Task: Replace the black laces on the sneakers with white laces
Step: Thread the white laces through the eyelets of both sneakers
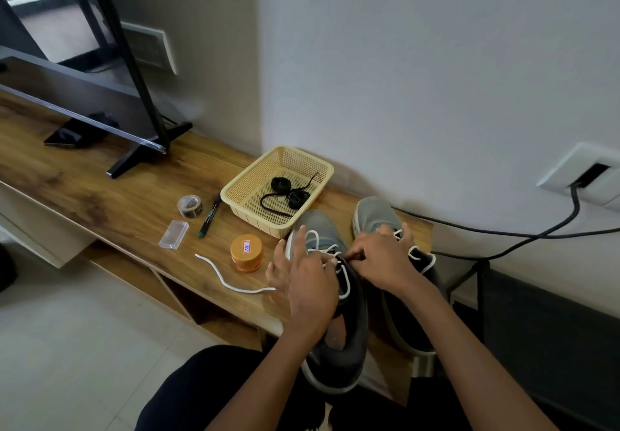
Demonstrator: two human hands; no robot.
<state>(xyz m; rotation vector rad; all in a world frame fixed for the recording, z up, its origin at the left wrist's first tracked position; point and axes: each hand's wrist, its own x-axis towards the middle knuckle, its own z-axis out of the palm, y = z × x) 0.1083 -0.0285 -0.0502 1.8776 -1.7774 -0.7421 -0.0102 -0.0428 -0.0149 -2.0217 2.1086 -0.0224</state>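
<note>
1. A clear tape roll (189,206), a clear plastic box (173,234) and a dark marker (209,211) lie on the wooden shelf (100,195).
2. The round orange jar (246,252) stands near the white lace (231,279), whose loose end curls over the wood.
3. The cream mesh basket (303,155) holds the coiled black laces (285,195).
4. The left hand (307,279), fingers spread wide, presses on the left sneaker (335,346), grey-toed and dark-heeled.
5. The right hand (385,259) pinches the white lace narrowly between thumb and forefinger at that sneaker's eyelets. Its other fingers fan over the white-laced right sneaker (375,216).
</note>
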